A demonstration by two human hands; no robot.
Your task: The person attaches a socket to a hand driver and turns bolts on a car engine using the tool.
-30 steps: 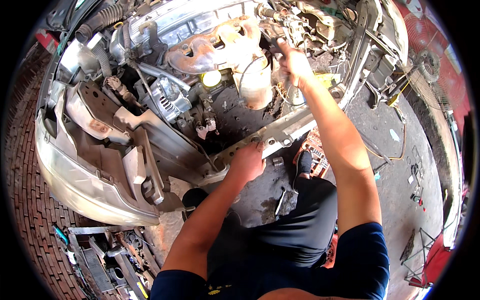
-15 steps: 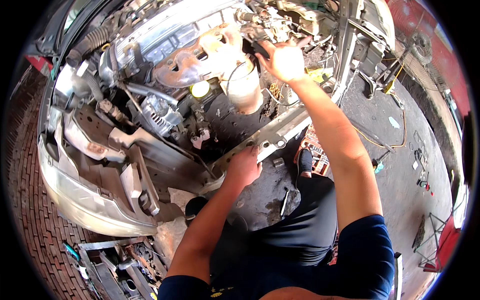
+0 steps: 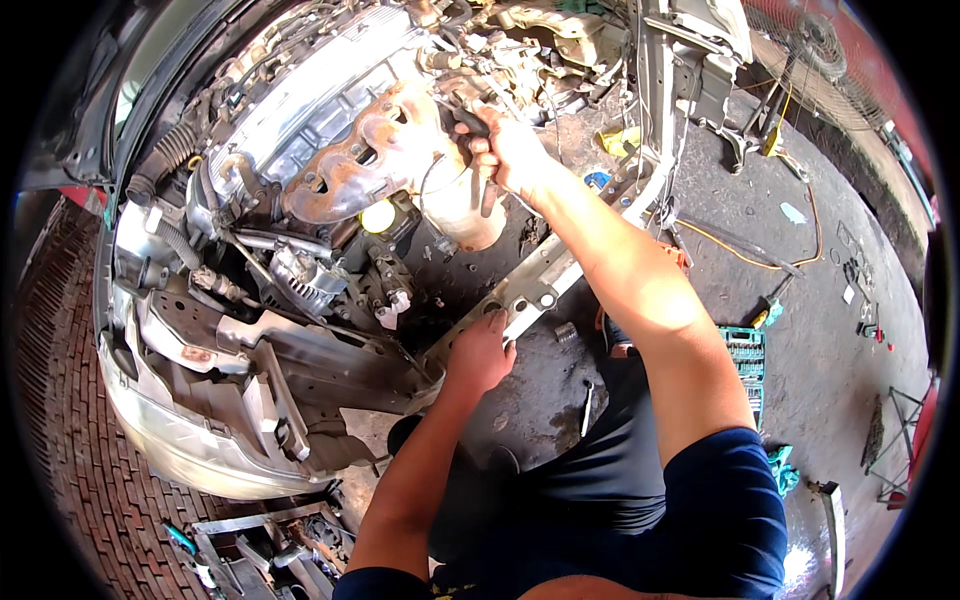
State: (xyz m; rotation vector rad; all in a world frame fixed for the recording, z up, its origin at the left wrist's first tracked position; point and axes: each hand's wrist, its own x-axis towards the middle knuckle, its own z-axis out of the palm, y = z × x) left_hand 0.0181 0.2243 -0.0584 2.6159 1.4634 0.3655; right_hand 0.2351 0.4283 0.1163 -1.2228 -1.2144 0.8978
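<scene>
My right hand [image 3: 505,150] is closed round a dark-handled tool [image 3: 470,122], held over the engine bay beside the rusty exhaust manifold [image 3: 335,185] and the pale cylindrical housing [image 3: 465,230] below it. The tool's far tip is hard to make out. My left hand [image 3: 480,350] grips the bare metal front crossmember [image 3: 540,285], its fingers on the top by some round holes. An alternator [image 3: 305,280] and a yellow cap [image 3: 377,216] sit behind and left of that hand.
A headlight housing [image 3: 180,455] is at the left. On the concrete floor are a teal socket case [image 3: 742,370], a wrench [image 3: 587,410] and a cable [image 3: 730,245]. A large fan [image 3: 815,50] stands top right; a metal crate of parts [image 3: 270,550] lies bottom left.
My right hand has moved left toward the manifold and turned the tool more upright. My left hand stays on the crossmember. The camera view has shifted, bringing the teal case into view.
</scene>
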